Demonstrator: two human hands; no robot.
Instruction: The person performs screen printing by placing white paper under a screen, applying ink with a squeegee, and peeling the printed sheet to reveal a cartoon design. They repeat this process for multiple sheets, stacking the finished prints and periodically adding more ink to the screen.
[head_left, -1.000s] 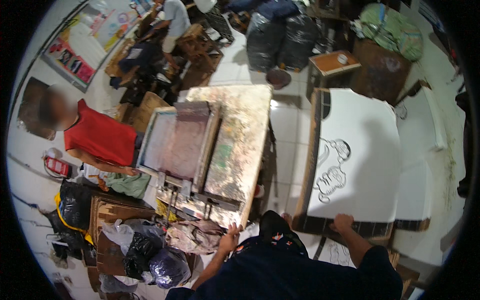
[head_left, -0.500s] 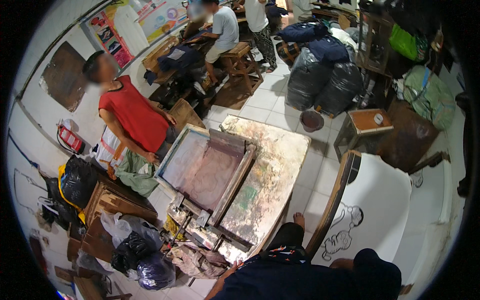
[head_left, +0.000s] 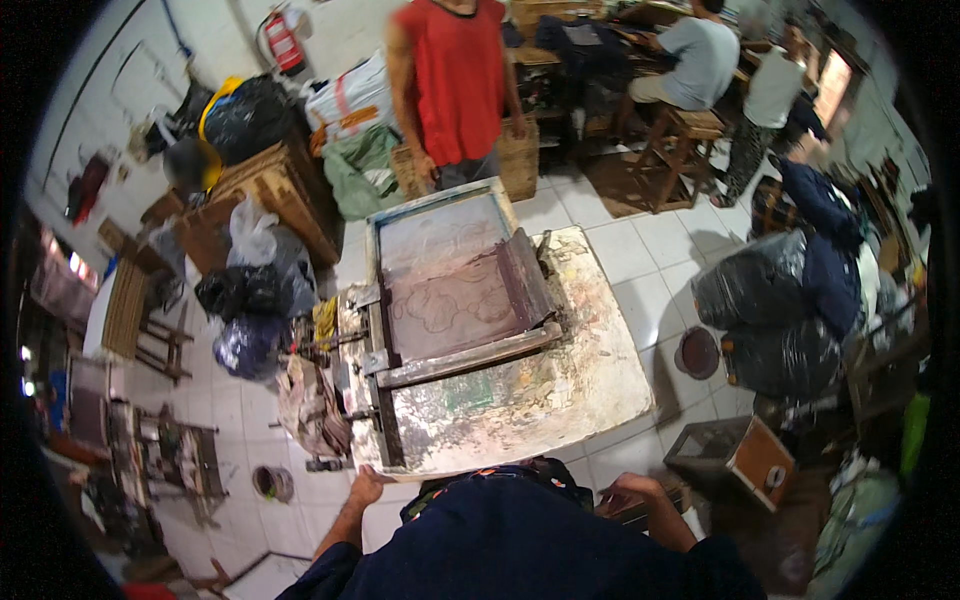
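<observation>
A screen-printing frame lies on a paint-stained white table. Its mesh carries dark reddish-brown ink over faint rounded outlines, and a dark squeegee leans along its right side. Metal hinge clamps join the frame to a bar at the table's left. My left hand is at the table's near left corner, its fingers closed on the edge. Beside my body, below the table's near right side, my right hand hangs with loosely bent, parted fingers and holds nothing.
A person in a red top stands beyond the table. Wrapped black bundles, a bucket and a small wooden stand are to the right. Plastic bags and a crumpled cloth lie to the left.
My view has swung left, so the table now sits squarely before me. My right hand has come into view. My left hand remains at the table's edge, and the frame stays down.
</observation>
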